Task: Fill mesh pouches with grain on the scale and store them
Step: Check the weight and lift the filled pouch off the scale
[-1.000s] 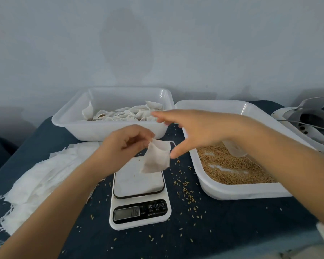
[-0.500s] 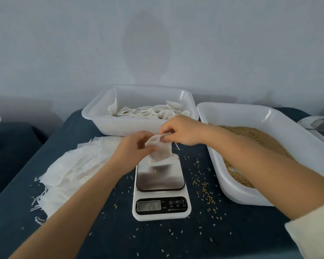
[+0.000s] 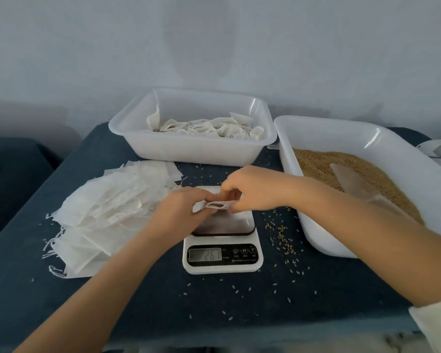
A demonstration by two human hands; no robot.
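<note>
Head: left hand [image 3: 181,212], right hand [image 3: 252,189] pinch thin white mesh pouch [image 3: 215,205] over scale [image 3: 223,247].

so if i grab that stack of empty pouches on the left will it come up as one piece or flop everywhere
Probably flop. The stack of empty pouches is already fanned out loosely, with thin, limp-looking sheets, so it would likely sag and shed layers. It looks very light. Loose drawstrings trail off its near edge onto the table, so they may tangle or snag.
</note>
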